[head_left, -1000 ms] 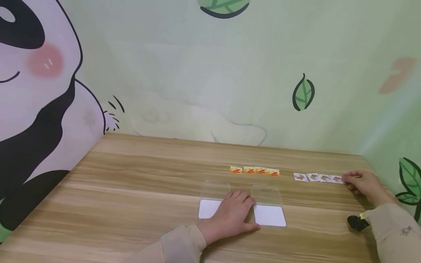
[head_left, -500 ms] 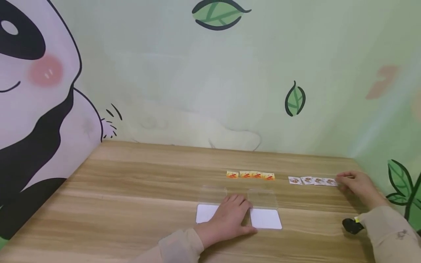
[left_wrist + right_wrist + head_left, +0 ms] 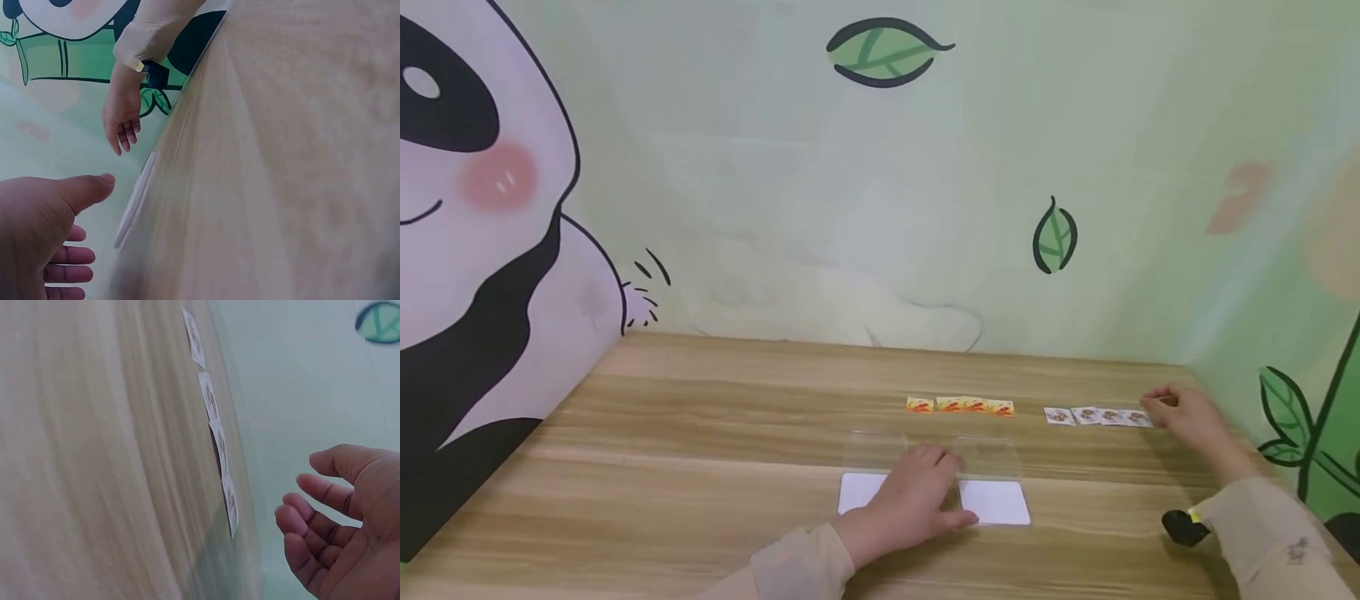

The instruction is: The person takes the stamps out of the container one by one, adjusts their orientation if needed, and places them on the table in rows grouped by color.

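My left hand (image 3: 910, 500) lies between two small flat cases, each with a clear part and a white part. It partly covers the left case (image 3: 859, 490), while the right case (image 3: 995, 502) lies beside the thumb. In the left wrist view, the left hand (image 3: 44, 231) has its thumb extended and holds nothing. My right hand (image 3: 1191, 421) is at the right end of a row of several small white picture cards (image 3: 1086, 416). In the right wrist view, the right hand's fingers curl loosely with nothing between them, apart from the white cards (image 3: 215, 440).
A row of several yellow-and-red picture cards (image 3: 951, 405) lies left of the white ones. The wooden table (image 3: 700, 442) meets a wall (image 3: 760, 208) with painted leaves and a panda. A black device (image 3: 1183, 528) is at the right sleeve.
The head view has tilted up and turned slightly, so the table has shifted down and left. Both hands stay nearly in place; the right fingertips sit slightly further left over the last white card.
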A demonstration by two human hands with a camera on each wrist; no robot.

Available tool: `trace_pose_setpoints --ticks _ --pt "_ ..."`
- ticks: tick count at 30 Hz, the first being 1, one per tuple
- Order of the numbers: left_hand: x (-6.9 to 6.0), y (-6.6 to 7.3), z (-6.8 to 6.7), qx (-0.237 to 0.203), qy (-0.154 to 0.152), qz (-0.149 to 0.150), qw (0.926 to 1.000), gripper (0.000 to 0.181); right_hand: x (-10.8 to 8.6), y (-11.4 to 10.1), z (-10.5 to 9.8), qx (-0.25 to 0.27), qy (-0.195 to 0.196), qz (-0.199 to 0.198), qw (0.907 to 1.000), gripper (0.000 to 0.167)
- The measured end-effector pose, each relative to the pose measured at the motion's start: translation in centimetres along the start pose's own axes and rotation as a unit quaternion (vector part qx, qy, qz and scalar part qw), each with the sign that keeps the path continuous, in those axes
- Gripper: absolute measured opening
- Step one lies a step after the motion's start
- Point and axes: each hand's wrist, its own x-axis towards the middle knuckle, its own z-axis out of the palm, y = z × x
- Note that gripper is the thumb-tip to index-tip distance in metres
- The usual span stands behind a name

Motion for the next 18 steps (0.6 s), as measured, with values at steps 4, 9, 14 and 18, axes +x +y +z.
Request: trace_pose_setpoints --ticks 4,9,14,18 --pt "0.2 -0.6 -0.6 0.013 0.021 -0.003 0.9997 0.059 0.1 -1.5 0.5 -0.028 0.002 -0.021 0.9994 0.043" --pt "0.2 -2.0 -1.9 0.001 0.04 -0.022 0.999 0.061 0.1 -3.8 0.9 -0.033 0.021 -0.062 0.9973 0.042" --pt "0.0 -3.7 -3.4 0.008 0.05 -0.042 0.9978 0.064 -0.2 -6.2 1.1 -0.022 0.028 -0.086 0.9956 0.045" --pt "-0.1 -5.1 -4.5 0.006 0.064 -0.049 0.9967 0.066 -0.4 -7.8 1.4 -0.017 0.031 -0.099 0.9944 0.047"
